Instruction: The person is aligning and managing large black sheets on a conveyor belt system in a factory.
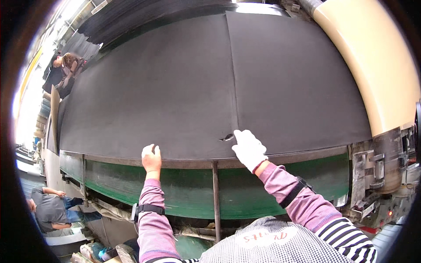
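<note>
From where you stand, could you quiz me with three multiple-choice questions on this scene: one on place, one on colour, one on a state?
1. Where is the small tear in the black sheet?
A. at the seam, by the right hand
B. far left corner
C. top edge

2. What colour is the band under the sheet?
A. red
B. green
C. white

3. Which hand is gloved?
A. both
B. left only
C. right only

Answers: 1 A, the tear lies at the seam beside the right hand. 2 B, the band shows green. 3 C, the right wears a white glove; the left hand is bare.
</note>
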A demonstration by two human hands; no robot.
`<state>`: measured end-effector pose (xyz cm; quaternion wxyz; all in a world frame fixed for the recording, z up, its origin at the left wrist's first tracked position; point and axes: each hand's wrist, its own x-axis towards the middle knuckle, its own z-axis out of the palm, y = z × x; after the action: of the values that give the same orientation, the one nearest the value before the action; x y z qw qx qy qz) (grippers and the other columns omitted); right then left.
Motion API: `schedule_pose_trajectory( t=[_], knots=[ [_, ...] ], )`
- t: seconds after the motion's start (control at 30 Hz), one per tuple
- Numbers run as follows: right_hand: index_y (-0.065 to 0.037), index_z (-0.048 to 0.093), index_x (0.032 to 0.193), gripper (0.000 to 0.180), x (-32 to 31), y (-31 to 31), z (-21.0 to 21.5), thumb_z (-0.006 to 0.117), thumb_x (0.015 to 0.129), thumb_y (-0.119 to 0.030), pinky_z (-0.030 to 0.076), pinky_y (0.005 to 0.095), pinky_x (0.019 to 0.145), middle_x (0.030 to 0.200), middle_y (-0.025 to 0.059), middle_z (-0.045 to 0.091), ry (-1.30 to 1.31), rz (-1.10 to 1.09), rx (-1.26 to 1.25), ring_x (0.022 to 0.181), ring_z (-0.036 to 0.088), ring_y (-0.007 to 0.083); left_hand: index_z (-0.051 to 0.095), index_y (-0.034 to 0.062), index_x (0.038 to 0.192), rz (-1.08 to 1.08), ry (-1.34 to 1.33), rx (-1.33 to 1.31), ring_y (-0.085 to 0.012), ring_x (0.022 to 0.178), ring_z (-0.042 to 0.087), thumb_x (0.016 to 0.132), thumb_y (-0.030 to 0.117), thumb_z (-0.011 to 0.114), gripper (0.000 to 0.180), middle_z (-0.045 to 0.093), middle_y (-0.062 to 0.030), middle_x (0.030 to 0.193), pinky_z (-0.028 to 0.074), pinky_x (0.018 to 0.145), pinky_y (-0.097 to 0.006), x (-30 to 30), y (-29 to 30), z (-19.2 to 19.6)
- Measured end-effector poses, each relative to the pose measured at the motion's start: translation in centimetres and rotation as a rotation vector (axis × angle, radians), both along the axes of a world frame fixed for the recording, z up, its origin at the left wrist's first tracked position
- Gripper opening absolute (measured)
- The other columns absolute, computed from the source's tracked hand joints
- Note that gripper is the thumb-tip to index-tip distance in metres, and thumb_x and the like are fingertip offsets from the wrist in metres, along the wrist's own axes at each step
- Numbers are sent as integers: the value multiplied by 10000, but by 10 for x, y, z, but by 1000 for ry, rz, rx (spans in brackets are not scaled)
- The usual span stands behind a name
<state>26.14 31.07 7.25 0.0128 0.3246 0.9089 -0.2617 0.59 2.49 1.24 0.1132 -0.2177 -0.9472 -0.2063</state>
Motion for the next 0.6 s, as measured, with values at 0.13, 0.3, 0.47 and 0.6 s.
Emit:
schedule_pose_trajectory(
  t=[0.13,0.3,0.47,0.6],
  knots=[
    [-131,582,1153,387,52,39,-13,679,789,-220,474,438,895,1102,132,583,99,44,180,1064,560,317,690,-15,920,93,43,-218,-359,932,625,795,292,599,344,669,-199,939,497,844,-452,-38,-32,-7],
    [-54,579,1181,512,108,101,-46,670,687,41,469,401,861,1034,139,566,144,-34,220,995,575,330,659,32,896,84,-138,-246,-344,976,596,752,332,659,333,630,-184,951,488,874,-433,-30,-29,7],
    [-58,583,1171,501,148,147,-41,656,688,54,487,405,832,1045,145,558,-16,-222,172,977,582,341,648,26,929,-94,-188,-219,-336,998,575,777,356,636,364,615,-165,1003,475,901,-423,24,18,7],
    [-110,603,1136,375,172,153,-10,656,765,-102,499,462,876,1181,140,529,-311,-298,256,1104,561,340,691,23,973,-405,-189,-202,-334,1071,586,833,415,601,426,646,-169,1066,473,926,-424,63,40,12]
  ],
)
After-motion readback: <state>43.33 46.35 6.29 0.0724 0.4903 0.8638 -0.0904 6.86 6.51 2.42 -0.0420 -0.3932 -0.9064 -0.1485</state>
